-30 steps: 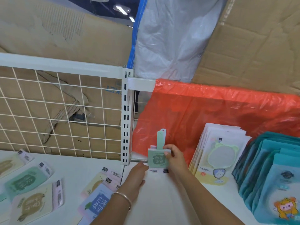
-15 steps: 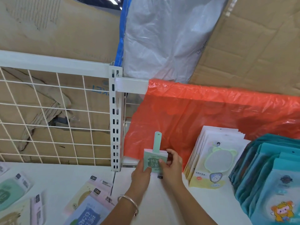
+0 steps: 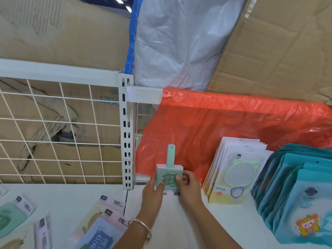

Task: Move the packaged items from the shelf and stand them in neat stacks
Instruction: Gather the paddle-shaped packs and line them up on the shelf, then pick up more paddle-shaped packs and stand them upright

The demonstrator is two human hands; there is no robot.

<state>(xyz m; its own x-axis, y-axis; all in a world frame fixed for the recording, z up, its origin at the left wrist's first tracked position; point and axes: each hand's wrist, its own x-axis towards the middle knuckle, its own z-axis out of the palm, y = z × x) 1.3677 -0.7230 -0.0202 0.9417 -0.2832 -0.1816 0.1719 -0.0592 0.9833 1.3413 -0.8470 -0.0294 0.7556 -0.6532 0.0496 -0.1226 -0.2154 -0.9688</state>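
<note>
The step in hand looks like squaring up a fresh stack. Both hands hold a small bundle of green packets (image 3: 168,178) upright on the white shelf (image 3: 172,223), with the orange plastic sheet (image 3: 215,126) hanging just beyond the fingers. The left hand (image 3: 152,192) grips the bundle's left edge, its thumb laid across the lower front. The right hand (image 3: 187,186) pinches the right edge, thumb on the printed face and the other fingers curled at the side. A pale green handle (image 3: 170,155) sticks up out of the bundle above both hands. The hands hide the foot of the bundle, so it cannot be told whether it sits fully on the shelf.

Just right of the right hand, a row of white packets (image 3: 237,173) leans back against the sheet. Further right stands a row of teal packets (image 3: 294,187) — both rows look already dealt with. Left of the left wrist, which wears a bracelet (image 3: 142,226), loose packets (image 3: 100,223) lie flat. Further packets (image 3: 12,212) lie far to the left, well apart from the hands. So the task seems partway done.

The next move probably calls for tapping the bundle's edges level and leaning it against the sheet so that it does not tip. After that comes easing both grips off gently — then a reach leftward for the flat ones.
</note>
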